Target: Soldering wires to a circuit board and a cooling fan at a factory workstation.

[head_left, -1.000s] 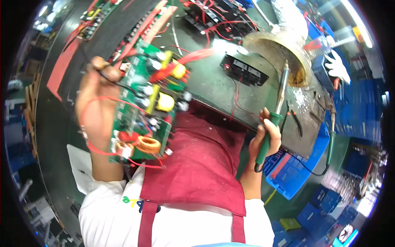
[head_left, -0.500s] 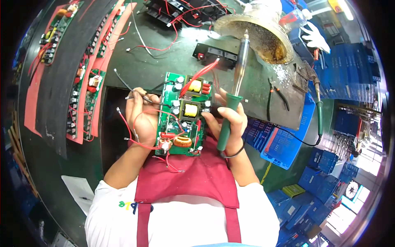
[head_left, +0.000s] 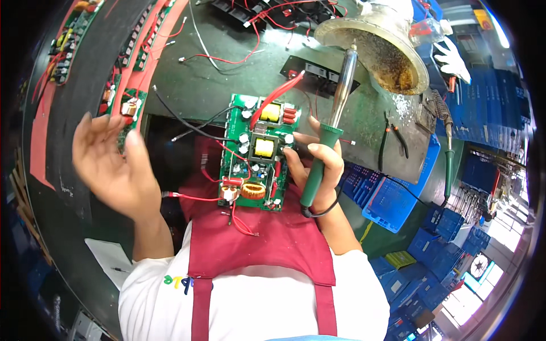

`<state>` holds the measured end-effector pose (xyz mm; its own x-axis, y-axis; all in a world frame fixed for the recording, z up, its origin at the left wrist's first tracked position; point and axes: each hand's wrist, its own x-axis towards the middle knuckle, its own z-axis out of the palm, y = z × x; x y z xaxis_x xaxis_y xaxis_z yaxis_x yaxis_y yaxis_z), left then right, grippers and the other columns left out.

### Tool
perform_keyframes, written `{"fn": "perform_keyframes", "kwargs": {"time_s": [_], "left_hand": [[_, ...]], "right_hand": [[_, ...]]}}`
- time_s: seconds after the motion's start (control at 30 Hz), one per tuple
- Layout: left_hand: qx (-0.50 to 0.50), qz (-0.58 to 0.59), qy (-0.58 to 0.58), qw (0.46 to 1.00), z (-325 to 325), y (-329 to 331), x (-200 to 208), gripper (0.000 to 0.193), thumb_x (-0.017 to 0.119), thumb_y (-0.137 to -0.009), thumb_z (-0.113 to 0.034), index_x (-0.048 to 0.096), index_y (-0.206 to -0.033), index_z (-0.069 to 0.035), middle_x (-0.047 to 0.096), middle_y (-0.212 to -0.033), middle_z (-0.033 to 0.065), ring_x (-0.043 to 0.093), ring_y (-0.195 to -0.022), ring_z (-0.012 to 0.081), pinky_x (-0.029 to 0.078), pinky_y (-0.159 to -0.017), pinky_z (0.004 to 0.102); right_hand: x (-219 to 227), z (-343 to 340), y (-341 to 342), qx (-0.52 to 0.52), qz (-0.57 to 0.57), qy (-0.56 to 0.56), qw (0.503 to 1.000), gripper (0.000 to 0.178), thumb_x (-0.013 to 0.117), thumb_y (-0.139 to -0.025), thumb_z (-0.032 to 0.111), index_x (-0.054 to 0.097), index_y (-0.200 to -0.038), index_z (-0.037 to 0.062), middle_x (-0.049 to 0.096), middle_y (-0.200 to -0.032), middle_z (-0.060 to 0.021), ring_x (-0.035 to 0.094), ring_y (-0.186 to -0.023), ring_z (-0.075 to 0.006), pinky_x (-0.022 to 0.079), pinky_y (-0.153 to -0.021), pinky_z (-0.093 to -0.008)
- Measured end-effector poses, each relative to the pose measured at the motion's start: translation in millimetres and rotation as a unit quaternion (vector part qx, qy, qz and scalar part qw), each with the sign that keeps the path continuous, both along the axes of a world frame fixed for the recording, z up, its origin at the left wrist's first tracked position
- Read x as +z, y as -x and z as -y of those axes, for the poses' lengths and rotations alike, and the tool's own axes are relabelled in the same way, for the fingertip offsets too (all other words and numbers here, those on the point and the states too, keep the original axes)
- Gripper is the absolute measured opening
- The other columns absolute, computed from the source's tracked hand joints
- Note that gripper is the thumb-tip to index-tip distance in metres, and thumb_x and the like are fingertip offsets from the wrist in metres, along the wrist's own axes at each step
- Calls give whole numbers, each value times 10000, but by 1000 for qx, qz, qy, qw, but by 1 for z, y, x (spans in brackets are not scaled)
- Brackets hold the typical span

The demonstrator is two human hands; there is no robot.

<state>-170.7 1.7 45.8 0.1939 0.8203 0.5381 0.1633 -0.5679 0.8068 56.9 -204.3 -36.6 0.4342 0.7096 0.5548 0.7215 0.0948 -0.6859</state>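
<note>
My right hand [head_left: 329,165] grips a green-handled soldering iron [head_left: 343,94] that points up and away. The fingers of that same hand also pinch the right edge of a green circuit board [head_left: 243,167]. Yellow-wound transformers, a copper-coloured coil and red and black wires sit on the board, which hangs above my lap. My left hand [head_left: 114,167] is off the board, fingers apart and empty, over the left side of the bench. Its fingertips overlap a row of circuit boards [head_left: 129,108] on a pink strip.
A metal fume hood [head_left: 372,48] stands at the back, above the iron's tip. Near it are a black panel with sockets [head_left: 318,74], pliers [head_left: 392,139] and a second iron [head_left: 449,165]. A blue tray [head_left: 392,213] lies right; paper with a pen [head_left: 108,261] lies left.
My left hand has let go of the board and its wires and moved left, opening out. My right hand still holds the iron and the board in nearly the same place.
</note>
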Motion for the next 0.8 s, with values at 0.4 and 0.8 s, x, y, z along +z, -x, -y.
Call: {"fn": "perform_keyframes", "kwargs": {"time_s": [0.4, 0.8], "left_hand": [[-354, -198, 222, 887, -22, -133, -38, 282, 726, -1035, -233, 790, -1090, 37, 785, -961, 113, 739, -839, 209, 561, -755, 336], [-451, -202, 370, 787, -54, -145, -41, 278, 656, -1100, -271, 712, -1046, -4, 699, -869, -3, 603, -794, 65, 489, -744, 247]], "right_hand": [[-7, 3, -1, 21, -20, -8, 1000, 705, 932, -869, 49, 410, -1336, 135, 593, -1457, -355, 799, -1072, -326, 681, -833, -377], [8, 15, -8, 10, 2, -6, 1000, 698, 938, -884, 110, 417, -1348, 141, 620, -1435, -355, 793, -1088, -345, 637, -914, -407]]}}
